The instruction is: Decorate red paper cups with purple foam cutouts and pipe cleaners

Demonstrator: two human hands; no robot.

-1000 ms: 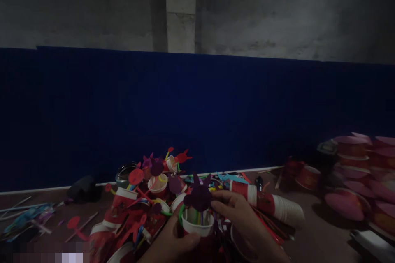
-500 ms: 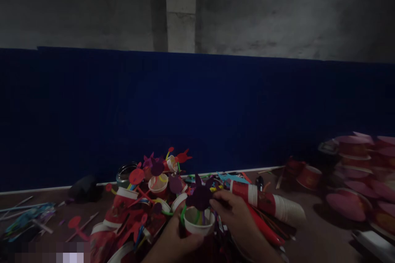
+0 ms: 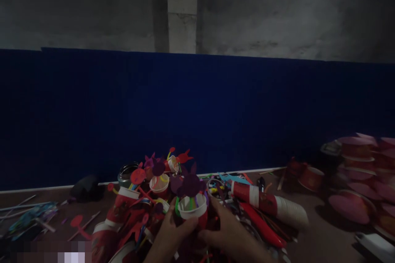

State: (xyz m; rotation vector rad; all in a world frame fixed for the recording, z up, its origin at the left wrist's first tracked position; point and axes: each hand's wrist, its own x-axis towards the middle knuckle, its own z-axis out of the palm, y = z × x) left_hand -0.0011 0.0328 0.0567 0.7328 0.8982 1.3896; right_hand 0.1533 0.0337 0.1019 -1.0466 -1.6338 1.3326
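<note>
A red paper cup (image 3: 201, 217) with a white rim is between my two hands, low in the middle of the view. A dark purple cut-out figure (image 3: 191, 185) stands up over its far rim, and green, yellow and purple strips show inside the cup. My left hand (image 3: 173, 230) grips the cup from the left, thumb across the front. On the right side, my right hand (image 3: 224, 228) curls around the cup with its thumb toward the front; its fingertips are partly hidden behind. Several decorated cups (image 3: 159, 185) are heaped just left of my hands.
Stacked paper cups (image 3: 268, 201) lie on their side to the right, beside a long red object (image 3: 263, 225). Pink and red cups (image 3: 354, 181) pile up farther right. A glass jar (image 3: 128, 174) stands behind the heap. A blue panel (image 3: 197, 111) rises behind everything.
My right hand has moved down from the purple cut-out to the cup's right side. The cup has shifted slightly left and up with my left hand.
</note>
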